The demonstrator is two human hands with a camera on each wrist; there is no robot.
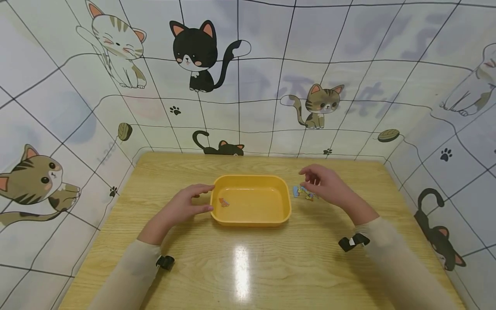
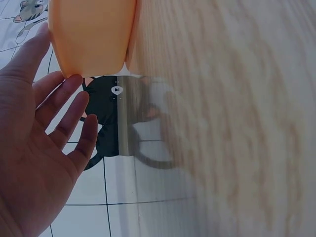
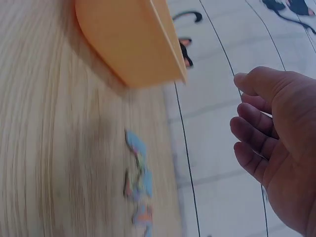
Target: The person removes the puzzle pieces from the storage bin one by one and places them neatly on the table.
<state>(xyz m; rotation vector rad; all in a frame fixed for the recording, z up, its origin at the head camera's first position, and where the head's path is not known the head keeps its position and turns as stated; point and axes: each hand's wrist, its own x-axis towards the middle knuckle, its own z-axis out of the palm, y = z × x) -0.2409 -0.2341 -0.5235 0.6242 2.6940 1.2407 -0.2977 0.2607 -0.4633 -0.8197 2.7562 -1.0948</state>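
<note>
A yellow plastic tray (image 1: 252,221) sits on the table, with one small orange piece (image 1: 224,202) lying inside near its left end. My left hand (image 1: 188,201) rests against the tray's left side, thumb and fingers spread and touching its wall. In the left wrist view the fingertips meet the tray (image 2: 94,37). My right hand (image 1: 327,185) hovers just right of the tray, its fingers loosely bent and nothing seen between them. Below it lie several small blue and yellow pieces, like jigsaw puzzle pieces (image 1: 296,192), partly hidden by the hand. The right wrist view shows these pieces (image 3: 137,143) apart from the hand.
The light wood table (image 1: 193,267) carries the tray at its middle. A cat-printed, tile-patterned covering (image 1: 263,82) rises behind the table and along both sides. Black bands (image 1: 354,242) are worn at both sleeve cuffs.
</note>
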